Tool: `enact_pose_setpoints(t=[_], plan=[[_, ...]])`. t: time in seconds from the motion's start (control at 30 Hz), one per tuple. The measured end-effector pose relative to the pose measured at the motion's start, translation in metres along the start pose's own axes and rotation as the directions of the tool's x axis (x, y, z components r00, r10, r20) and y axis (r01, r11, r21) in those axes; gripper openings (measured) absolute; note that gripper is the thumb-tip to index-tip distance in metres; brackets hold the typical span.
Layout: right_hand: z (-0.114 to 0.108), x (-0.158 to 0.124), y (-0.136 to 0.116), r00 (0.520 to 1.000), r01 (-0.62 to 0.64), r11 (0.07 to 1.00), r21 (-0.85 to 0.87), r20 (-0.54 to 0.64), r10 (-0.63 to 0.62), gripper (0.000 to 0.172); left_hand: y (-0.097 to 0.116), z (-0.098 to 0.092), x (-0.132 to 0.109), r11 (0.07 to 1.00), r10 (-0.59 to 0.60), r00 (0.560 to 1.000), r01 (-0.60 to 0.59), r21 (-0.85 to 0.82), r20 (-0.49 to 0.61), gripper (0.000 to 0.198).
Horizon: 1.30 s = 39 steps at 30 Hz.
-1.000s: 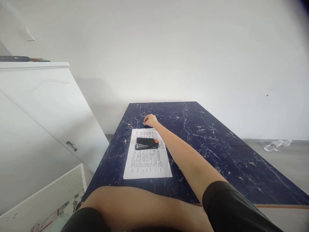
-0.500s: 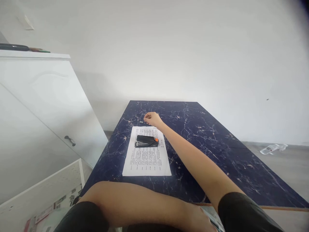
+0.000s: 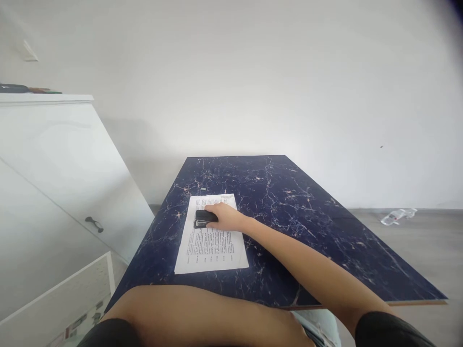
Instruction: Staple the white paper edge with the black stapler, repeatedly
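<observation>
My right hand (image 3: 227, 218) is wrapped over the right end of a black stapler (image 3: 205, 217), which lies across a printed sheet of paper (image 3: 211, 262). The stapler's left end shows past my fingers, while its orange part is hidden under the hand. Just beyond the sheet's far edge lies a small pale strip (image 3: 203, 189) that looks like staples. My left forearm crosses the bottom of the view, and only the edge of my left hand (image 3: 297, 335) shows low near my lap, its fingers hidden.
The paper lies on a dark blue marbled table (image 3: 318, 255) with its far end near a white wall. At left stands a white cabinet (image 3: 65, 164) with a dark handle (image 3: 94, 224). Clear plastic packaging (image 3: 398, 216) lies on the floor at right.
My right hand has moved back from beside the small strip and closed over the stapler. The left arm stays across the bottom. The view has shifted slightly.
</observation>
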State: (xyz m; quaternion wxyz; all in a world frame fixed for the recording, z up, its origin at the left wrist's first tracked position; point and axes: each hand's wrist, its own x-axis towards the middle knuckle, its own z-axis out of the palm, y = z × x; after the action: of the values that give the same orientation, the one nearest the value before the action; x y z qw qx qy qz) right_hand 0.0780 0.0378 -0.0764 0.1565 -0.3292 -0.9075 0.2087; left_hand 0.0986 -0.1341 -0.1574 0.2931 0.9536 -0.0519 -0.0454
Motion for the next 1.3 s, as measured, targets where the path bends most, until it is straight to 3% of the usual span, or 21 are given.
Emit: enact_pose_setpoints(t=[0.1, 0.3, 0.4, 0.5, 0.57, 0.6, 0.67, 0.73, 0.83, 0.87, 0.9, 0.93, 0.97, 1.03, 1.07, 1.13, 1.2, 1.3], plan=[[-0.008, -0.010, 0.006, 0.999, -0.028, 0.999, -0.016, -0.016, 0.028, 0.020, 0.002, -0.005, -0.011, 0.983, 0.174, 0.984, -0.172, -0.066, 0.030, 0.010], [-0.036, -0.052, 0.037, 0.997, -0.075, 0.997, -0.003, -0.014, 0.074, 0.019, 0.009, -0.003, -0.010, 0.960, 0.267, 0.961, -0.259, 0.108, -0.072, 0.008], [-0.045, -0.076, 0.053, 0.989, -0.136, 0.991, 0.021, -0.061, 0.137, 0.018, 0.018, 0.000, -0.008, 0.936, 0.255, 0.935, -0.176, 0.306, -0.244, 0.009], [-0.048, -0.092, 0.061, 0.983, -0.158, 0.986, 0.055, -0.090, 0.163, 0.017, 0.024, -0.002, -0.007, 0.913, 0.228, 0.866, -0.031, 0.408, -0.446, 0.015], [-0.047, -0.095, 0.062, 0.984, -0.151, 0.986, 0.067, -0.089, 0.157, 0.017, 0.026, -0.009, -0.008, 0.892, 0.301, 0.770, -0.019, 0.451, -0.563, 0.025], [-0.047, -0.095, 0.062, 0.984, -0.148, 0.987, 0.068, -0.093, 0.154, 0.017, 0.027, -0.015, -0.011, 0.880, 0.351, 0.695, -0.017, 0.474, -0.628, 0.027], [-0.046, -0.094, 0.062, 0.981, -0.143, 0.988, 0.062, -0.124, 0.150, 0.017, 0.028, -0.032, -0.019, 0.864, 0.421, 0.493, 0.035, 0.501, -0.761, 0.025], [-0.049, -0.095, 0.062, 0.971, -0.143, 0.987, 0.073, -0.180, 0.154, 0.017, 0.025, -0.055, -0.034, 0.880, 0.388, 0.312, 0.153, 0.449, -0.867, 0.016], [-0.067, -0.105, 0.067, 0.925, -0.199, 0.971, 0.132, -0.303, 0.230, 0.019, 0.007, -0.098, -0.063, 0.865, 0.362, 0.141, 0.316, 0.388, -0.921, 0.009], [-0.077, -0.112, 0.070, 0.898, -0.237, 0.959, 0.155, -0.342, 0.278, 0.022, -0.003, -0.112, -0.074, 0.837, 0.315, 0.094, 0.442, 0.323, -0.944, 0.010], [-0.087, -0.120, 0.075, 0.868, -0.282, 0.943, 0.174, -0.372, 0.328, 0.025, -0.014, -0.124, -0.085, 0.765, 0.178, 0.100, 0.612, 0.201, -0.979, 0.011], [-0.097, -0.128, 0.081, 0.835, -0.332, 0.925, 0.184, -0.398, 0.379, 0.028, -0.026, -0.134, -0.096, 0.629, -0.022, 0.099, 0.775, 0.063, -0.995, 0.012], [-0.107, -0.138, 0.088, 0.804, -0.379, 0.908, 0.176, -0.422, 0.418, 0.031, -0.039, -0.142, -0.106, 0.471, -0.218, 0.068, 0.881, -0.044, -0.974, 0.017], [-0.123, -0.156, 0.104, 0.765, -0.451, 0.886, 0.106, -0.466, 0.444, 0.030, -0.060, -0.151, -0.124, 0.190, -0.555, -0.046, 0.965, -0.181, -0.831, 0.044], [-0.128, -0.164, 0.113, 0.760, -0.478, 0.876, 0.056, -0.475, 0.445, 0.027, -0.067, -0.153, -0.130, 0.104, -0.652, -0.088, 0.973, -0.204, -0.753, 0.059], [-0.132, -0.178, 0.131, 0.767, -0.520, 0.853, -0.047, -0.465, 0.442, 0.019, -0.075, -0.152, -0.138, 0.046, -0.766, -0.115, 0.972, -0.232, -0.633, 0.081], [-0.131, -0.186, 0.146, 0.768, -0.557, 0.821, -0.129, -0.456, 0.449, 0.015, -0.077, -0.149, -0.137, 0.076, -0.814, -0.081, 0.967, -0.243, -0.575, 0.090], [-0.126, -0.191, 0.162, 0.769, -0.587, 0.787, -0.193, -0.438, 0.466, 0.015, -0.075, -0.145, -0.130, 0.128, -0.830, -0.012, 0.969, -0.212, -0.557, 0.083]])
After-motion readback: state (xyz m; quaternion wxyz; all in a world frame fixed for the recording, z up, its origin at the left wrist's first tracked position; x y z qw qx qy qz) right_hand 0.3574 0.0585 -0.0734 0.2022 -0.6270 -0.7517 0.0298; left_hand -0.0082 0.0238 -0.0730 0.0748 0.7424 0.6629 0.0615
